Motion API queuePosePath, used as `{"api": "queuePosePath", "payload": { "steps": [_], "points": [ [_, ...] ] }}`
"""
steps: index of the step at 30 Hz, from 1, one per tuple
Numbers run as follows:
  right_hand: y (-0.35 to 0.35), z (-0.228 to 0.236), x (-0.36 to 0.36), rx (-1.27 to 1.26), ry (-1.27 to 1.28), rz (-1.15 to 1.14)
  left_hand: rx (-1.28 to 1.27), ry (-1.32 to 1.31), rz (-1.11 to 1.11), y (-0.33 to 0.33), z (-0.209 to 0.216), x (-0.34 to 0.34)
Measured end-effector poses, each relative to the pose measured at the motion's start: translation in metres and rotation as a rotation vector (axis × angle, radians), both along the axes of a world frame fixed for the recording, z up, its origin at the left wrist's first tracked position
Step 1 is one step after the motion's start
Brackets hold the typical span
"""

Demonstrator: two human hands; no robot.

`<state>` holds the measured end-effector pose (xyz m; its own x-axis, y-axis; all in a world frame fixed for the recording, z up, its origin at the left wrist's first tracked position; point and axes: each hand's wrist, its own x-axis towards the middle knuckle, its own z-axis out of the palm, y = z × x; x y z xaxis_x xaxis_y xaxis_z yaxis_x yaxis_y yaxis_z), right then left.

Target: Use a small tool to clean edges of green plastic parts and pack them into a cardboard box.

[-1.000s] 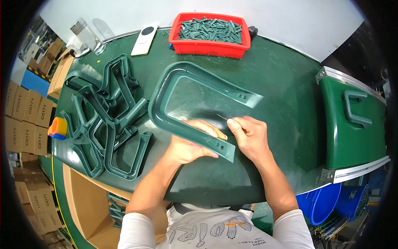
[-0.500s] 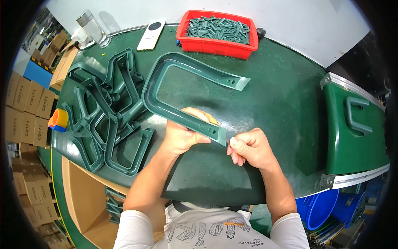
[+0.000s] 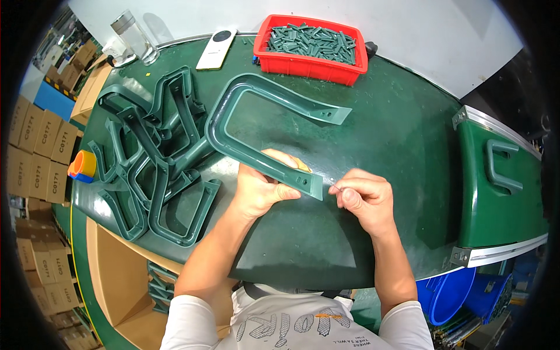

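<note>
My left hand [image 3: 256, 189] is closed round the near arm of a dark green U-shaped plastic handle [image 3: 220, 125], held above the table. The handle's bend points left, and its flat, holed ends point right. Something yellowish [image 3: 302, 165] shows at my left fingertips behind the handle. Just right of the near end, apart from it, my right hand [image 3: 368, 201] is closed in a pinch. A thin, small thing seems to poke out between thumb and forefinger, too small to name.
A tangled pile of similar green handles [image 3: 154, 151] covers the table's left. Far back are a red bin [image 3: 312, 69] of small green pieces, a white phone [image 3: 216, 52] and a clear bottle [image 3: 137, 38]. A green panel with a handle [image 3: 496, 181] stands right; an orange-and-blue tape roll [image 3: 83, 166] lies left.
My right hand has drawn slightly away from the handle's near end, up and to the right, its fingers more curled. My left hand keeps its hold on the handle.
</note>
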<state>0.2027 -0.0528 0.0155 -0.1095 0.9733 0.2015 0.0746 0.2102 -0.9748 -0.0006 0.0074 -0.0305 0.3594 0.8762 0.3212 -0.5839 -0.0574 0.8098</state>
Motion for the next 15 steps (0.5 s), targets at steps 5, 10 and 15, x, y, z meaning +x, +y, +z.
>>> {"api": "queuePosePath", "payload": {
  "steps": [5, 10, 15],
  "points": [
    [0.004, -0.012, 0.003, 0.158, -0.151, -0.403, -0.023, 0.036, -0.025, -0.003, 0.0, 0.001],
    [0.01, -0.014, 0.009, 0.273, -0.306, -0.579, -0.031, 0.044, -0.086, -0.009, 0.003, 0.005],
    [0.012, -0.016, 0.009, 0.299, -0.317, -0.581, -0.016, 0.051, -0.105, -0.011, 0.001, 0.006]
  ]
}}
